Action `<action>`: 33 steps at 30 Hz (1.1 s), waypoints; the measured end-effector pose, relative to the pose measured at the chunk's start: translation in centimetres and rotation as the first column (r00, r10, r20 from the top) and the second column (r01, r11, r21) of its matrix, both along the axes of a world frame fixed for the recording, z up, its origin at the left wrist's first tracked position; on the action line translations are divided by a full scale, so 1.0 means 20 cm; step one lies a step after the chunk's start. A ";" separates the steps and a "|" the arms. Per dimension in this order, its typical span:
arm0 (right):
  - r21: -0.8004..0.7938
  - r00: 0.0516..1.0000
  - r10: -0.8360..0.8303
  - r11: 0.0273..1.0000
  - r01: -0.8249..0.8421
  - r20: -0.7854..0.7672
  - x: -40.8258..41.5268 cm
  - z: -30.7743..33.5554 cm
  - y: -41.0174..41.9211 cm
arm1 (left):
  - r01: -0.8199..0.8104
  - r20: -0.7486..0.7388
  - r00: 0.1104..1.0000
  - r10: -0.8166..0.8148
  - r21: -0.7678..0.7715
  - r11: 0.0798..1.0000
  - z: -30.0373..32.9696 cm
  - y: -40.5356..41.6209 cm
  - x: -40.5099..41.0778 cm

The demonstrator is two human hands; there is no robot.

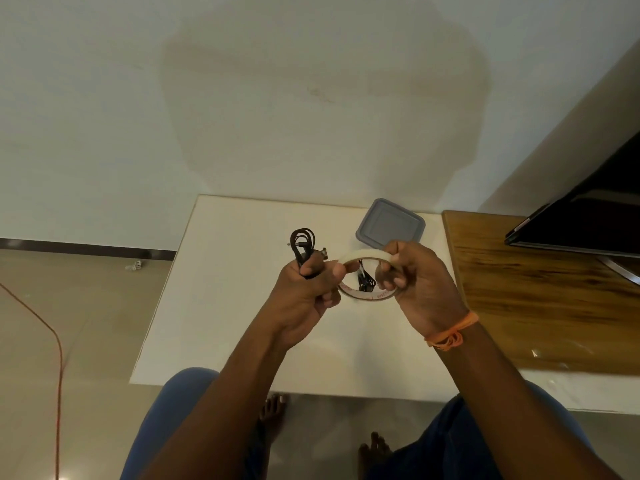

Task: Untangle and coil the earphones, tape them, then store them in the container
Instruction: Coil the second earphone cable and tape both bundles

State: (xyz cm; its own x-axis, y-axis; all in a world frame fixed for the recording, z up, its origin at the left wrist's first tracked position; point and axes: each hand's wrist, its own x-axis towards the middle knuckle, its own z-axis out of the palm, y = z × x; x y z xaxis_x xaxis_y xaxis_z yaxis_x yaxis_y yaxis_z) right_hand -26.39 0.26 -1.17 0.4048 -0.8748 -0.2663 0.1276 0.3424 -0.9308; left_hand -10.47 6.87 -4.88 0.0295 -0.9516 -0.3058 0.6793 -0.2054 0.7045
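Black coiled earphones (pixel 304 244) clamped in left hand (pixel 304 299) grip, right hand (pixel 417 282) pinching tape roll (pixel 363 258)

One coiled earphone set (pixel 304 244), one tape roll (pixel 363 258), one grey container (pixel 390 224), one monitor (pixel 585 220), two hands.

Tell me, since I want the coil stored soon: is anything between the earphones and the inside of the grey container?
Yes. The container at the table's far edge has its grey lid on, closing it. The coiled earphones are gripped in the left hand, and the right hand holds the tape roll beside them.
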 end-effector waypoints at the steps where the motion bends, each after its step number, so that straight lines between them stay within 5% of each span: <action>1: -0.047 0.997 0.058 0.997 -0.061 -0.056 -0.01 0.00 -0.01 | 0.015 0.034 0.999 -0.015 -0.004 1.000 0.00 0.00 0.01; 9: -0.183 0.914 0.200 0.943 -0.277 -0.352 -0.01 -0.03 -0.03 | 0.163 0.429 0.892 -0.142 -0.012 0.987 0.03 0.01 0.08; 18: -0.335 0.831 0.138 0.870 -0.362 -0.539 0.01 -0.06 -0.01 | 0.105 0.582 0.807 -0.104 0.033 0.994 0.04 0.02 0.03; 24: -0.312 0.874 0.110 0.907 -0.283 -0.472 0.01 -0.07 -0.02 | 0.100 0.602 0.795 -0.078 -0.003 0.995 0.06 0.01 0.03; 28: -0.246 0.955 0.119 0.951 -0.189 -0.273 -0.03 -0.07 -0.06 | 0.199 0.596 0.789 -0.150 -0.017 0.980 0.06 0.01 0.09; 33: -0.192 0.974 0.172 0.961 -0.199 -0.150 -0.06 -0.09 -0.07 | 0.238 0.365 0.911 -0.190 -0.093 0.967 0.06 0.03 0.08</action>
